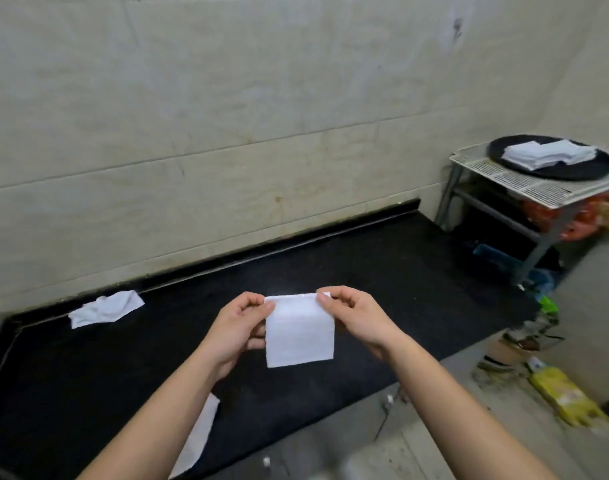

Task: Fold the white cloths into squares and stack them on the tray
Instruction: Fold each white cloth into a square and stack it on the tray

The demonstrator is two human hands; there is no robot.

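A folded white cloth hangs in the air above the black counter. My left hand pinches its top left corner and my right hand pinches its top right corner. A crumpled white cloth lies at the counter's back left by the wall. Another white cloth lies near the front edge, partly hidden under my left forearm. The round black tray sits on a white rack at the far right, with a stack of folded white cloths on it.
The white slatted rack stands on metal legs right of the counter, with orange items on its lower shelf. A yellow package and clutter lie on the floor at the right. A tiled wall runs along the counter's back.
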